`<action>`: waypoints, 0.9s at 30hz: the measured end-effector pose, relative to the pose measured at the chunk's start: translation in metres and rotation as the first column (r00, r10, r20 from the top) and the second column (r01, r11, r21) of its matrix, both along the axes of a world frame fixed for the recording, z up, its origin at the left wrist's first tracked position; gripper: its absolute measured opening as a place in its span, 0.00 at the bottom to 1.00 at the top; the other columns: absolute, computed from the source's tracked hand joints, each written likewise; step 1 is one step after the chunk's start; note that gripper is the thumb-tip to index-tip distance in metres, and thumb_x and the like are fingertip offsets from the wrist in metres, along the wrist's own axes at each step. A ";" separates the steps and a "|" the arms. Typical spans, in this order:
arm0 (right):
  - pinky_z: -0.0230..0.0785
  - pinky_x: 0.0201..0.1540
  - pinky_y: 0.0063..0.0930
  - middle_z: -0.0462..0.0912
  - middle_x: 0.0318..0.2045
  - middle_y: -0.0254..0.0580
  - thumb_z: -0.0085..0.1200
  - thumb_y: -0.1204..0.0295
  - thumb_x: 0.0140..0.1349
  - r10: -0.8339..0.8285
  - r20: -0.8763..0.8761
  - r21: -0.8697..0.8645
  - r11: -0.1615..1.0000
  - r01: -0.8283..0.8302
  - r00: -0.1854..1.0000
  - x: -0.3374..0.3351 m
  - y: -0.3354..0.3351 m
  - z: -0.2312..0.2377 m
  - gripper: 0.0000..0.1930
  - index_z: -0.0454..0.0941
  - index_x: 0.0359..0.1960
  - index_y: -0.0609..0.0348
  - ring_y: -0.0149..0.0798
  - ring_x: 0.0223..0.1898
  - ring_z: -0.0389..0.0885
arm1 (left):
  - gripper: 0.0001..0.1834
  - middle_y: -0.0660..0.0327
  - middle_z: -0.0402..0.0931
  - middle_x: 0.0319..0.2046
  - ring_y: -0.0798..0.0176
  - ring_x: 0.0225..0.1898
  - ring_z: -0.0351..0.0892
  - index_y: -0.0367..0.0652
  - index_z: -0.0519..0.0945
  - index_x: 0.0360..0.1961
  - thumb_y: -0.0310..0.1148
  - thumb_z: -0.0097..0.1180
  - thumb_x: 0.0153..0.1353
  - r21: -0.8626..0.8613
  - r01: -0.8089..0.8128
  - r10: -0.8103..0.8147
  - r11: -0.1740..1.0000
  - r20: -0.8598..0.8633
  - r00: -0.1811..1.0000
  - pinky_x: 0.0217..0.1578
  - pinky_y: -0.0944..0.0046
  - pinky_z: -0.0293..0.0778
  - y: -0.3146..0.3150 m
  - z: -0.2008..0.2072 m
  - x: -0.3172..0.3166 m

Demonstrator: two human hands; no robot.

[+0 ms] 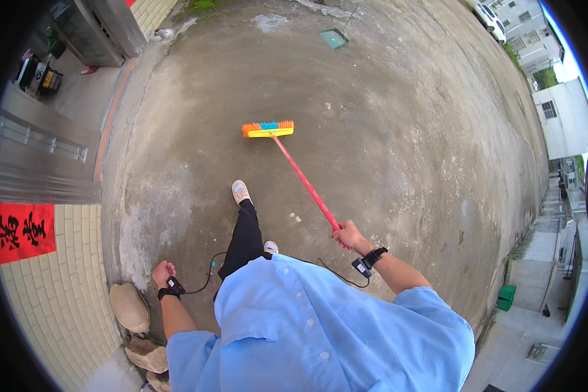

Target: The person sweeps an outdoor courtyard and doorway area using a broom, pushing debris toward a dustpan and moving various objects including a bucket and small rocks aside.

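Observation:
My right hand point(349, 236) is wrapped round the upper end of a broom's red handle point(305, 182). That handle slants forward and left to a yellow head with orange and blue bristles point(268, 128), which is out on the concrete in front of me. Down by my left side, my left hand point(164, 273) has its fingers curled in, and nothing shows in it. Each wrist wears a black strap with a small device, and a thin black cable point(206, 277) runs from the left one toward my body.
Far ahead, a green long-handled dustpan point(334, 38) is on the concrete ground point(398, 130). To the left are a doorway with a raised sill point(114, 111), a brick wall point(52, 294) and several large stones point(129, 307). A green container point(506, 297) is far right; a white car point(490, 23) stands beyond.

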State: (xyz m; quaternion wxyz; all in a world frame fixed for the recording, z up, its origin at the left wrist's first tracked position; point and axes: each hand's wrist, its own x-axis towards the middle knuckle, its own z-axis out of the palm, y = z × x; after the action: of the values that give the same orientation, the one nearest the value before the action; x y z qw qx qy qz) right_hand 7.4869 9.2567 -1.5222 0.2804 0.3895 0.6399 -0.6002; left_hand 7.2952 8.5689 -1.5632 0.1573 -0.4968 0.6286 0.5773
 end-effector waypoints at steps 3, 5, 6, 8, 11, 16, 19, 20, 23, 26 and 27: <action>0.60 0.10 0.26 0.72 0.13 0.33 0.56 0.74 0.53 -0.057 -0.039 0.095 0.994 0.060 0.998 -0.098 0.067 -0.020 0.05 0.75 0.24 0.61 0.28 0.10 0.69 | 0.07 0.59 0.78 0.26 0.61 0.25 0.78 0.39 0.77 0.32 0.31 0.51 0.61 -0.015 0.047 -0.047 0.999 -0.018 0.999 0.24 0.62 0.75 0.058 -0.008 -0.113; 0.60 0.10 0.26 0.72 0.13 0.34 0.56 0.74 0.53 -0.122 -0.075 0.146 0.980 0.132 0.990 -0.149 0.103 -0.025 0.05 0.75 0.24 0.61 0.28 0.10 0.69 | 0.08 0.56 0.78 0.30 0.60 0.28 0.78 0.38 0.76 0.38 0.29 0.49 0.60 -0.003 0.041 -0.041 0.999 -0.035 0.999 0.27 0.60 0.76 0.099 -0.008 -0.193; 0.59 0.10 0.25 0.71 0.13 0.32 0.57 0.74 0.54 -0.153 -0.047 0.166 0.973 0.159 0.987 -0.168 0.116 -0.025 0.05 0.74 0.24 0.60 0.27 0.10 0.69 | 0.10 0.55 0.78 0.32 0.59 0.29 0.78 0.38 0.76 0.41 0.29 0.48 0.60 -0.024 0.099 -0.100 0.995 -0.026 0.995 0.26 0.60 0.76 0.122 -0.006 -0.230; 0.58 0.10 0.23 0.71 0.13 0.30 0.57 0.74 0.54 -0.184 -0.034 0.169 0.968 0.187 0.982 -0.209 0.134 -0.018 0.05 0.73 0.24 0.59 0.26 0.10 0.69 | 0.09 0.54 0.78 0.30 0.57 0.28 0.79 0.36 0.76 0.39 0.29 0.48 0.60 -0.105 0.120 -0.121 0.987 -0.009 0.993 0.25 0.59 0.76 0.139 0.010 -0.313; 0.57 0.09 0.24 0.71 0.13 0.31 0.57 0.75 0.54 -0.367 -0.023 0.038 0.929 0.368 0.930 -0.264 0.166 -0.005 0.06 0.73 0.24 0.59 0.26 0.09 0.68 | 0.09 0.53 0.78 0.27 0.56 0.26 0.79 0.34 0.76 0.35 0.30 0.48 0.60 -0.078 0.241 -0.242 0.967 -0.003 0.970 0.24 0.58 0.76 0.194 0.013 -0.447; 0.55 0.07 0.23 0.70 0.12 0.31 0.55 0.77 0.53 -0.594 0.000 0.087 0.802 0.591 0.805 -0.327 0.196 0.006 0.05 0.73 0.22 0.59 0.26 0.07 0.66 | 0.09 0.56 0.79 0.27 0.61 0.23 0.79 0.37 0.76 0.35 0.32 0.50 0.61 -0.055 0.462 -0.460 0.885 0.035 0.887 0.21 0.61 0.74 0.349 0.038 -0.639; 0.55 0.07 0.24 0.70 0.12 0.32 0.54 0.77 0.53 -0.679 0.002 0.066 0.732 0.678 0.734 -0.391 0.244 0.009 0.06 0.72 0.20 0.60 0.27 0.07 0.66 | 0.07 0.58 0.80 0.26 0.64 0.21 0.79 0.40 0.77 0.36 0.31 0.52 0.61 -0.140 0.658 -0.659 0.740 0.045 0.750 0.20 0.65 0.75 0.450 0.049 -0.732; 0.56 0.07 0.25 0.70 0.12 0.33 0.53 0.77 0.53 -0.717 -0.013 0.082 0.694 0.715 0.697 -0.413 0.269 0.001 0.06 0.72 0.20 0.61 0.28 0.08 0.67 | 0.06 0.58 0.80 0.25 0.64 0.21 0.79 0.41 0.77 0.36 0.32 0.52 0.61 -0.154 0.689 -0.700 0.708 -0.029 0.713 0.20 0.66 0.75 0.500 0.054 -0.757; 0.54 0.07 0.23 0.70 0.12 0.32 0.53 0.77 0.53 -0.722 -0.066 0.114 0.681 0.724 0.689 -0.477 0.355 -0.024 0.07 0.72 0.20 0.60 0.27 0.07 0.66 | 0.07 0.58 0.80 0.27 0.65 0.23 0.80 0.41 0.76 0.37 0.32 0.53 0.61 -0.155 0.749 -0.761 0.644 -0.040 0.647 0.21 0.67 0.75 0.600 0.056 -0.823; 0.54 0.07 0.22 0.70 0.12 0.31 0.53 0.75 0.55 -0.751 -0.082 0.132 0.644 0.754 0.656 -0.539 0.452 -0.037 0.08 0.72 0.20 0.58 0.26 0.07 0.65 | 0.09 0.58 0.81 0.28 0.65 0.24 0.80 0.40 0.77 0.39 0.33 0.53 0.62 -0.150 0.841 -0.854 0.519 -0.049 0.518 0.23 0.67 0.75 0.726 0.054 -0.882; 0.54 0.07 0.22 0.70 0.12 0.31 0.53 0.75 0.55 -0.744 -0.074 0.130 0.653 0.746 0.664 -0.556 0.486 -0.039 0.08 0.72 0.20 0.58 0.26 0.07 0.65 | 0.10 0.58 0.81 0.29 0.65 0.24 0.80 0.40 0.78 0.40 0.33 0.52 0.62 -0.154 0.875 -0.888 0.459 -0.041 0.458 0.24 0.67 0.76 0.765 0.049 -0.895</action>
State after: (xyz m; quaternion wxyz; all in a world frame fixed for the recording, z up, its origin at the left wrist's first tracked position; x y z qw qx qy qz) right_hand 6.9312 9.7424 -1.5617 -0.0246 0.6330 0.4687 -0.6156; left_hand 6.4000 9.3335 -1.5138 0.3689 -0.0737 0.8336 0.4045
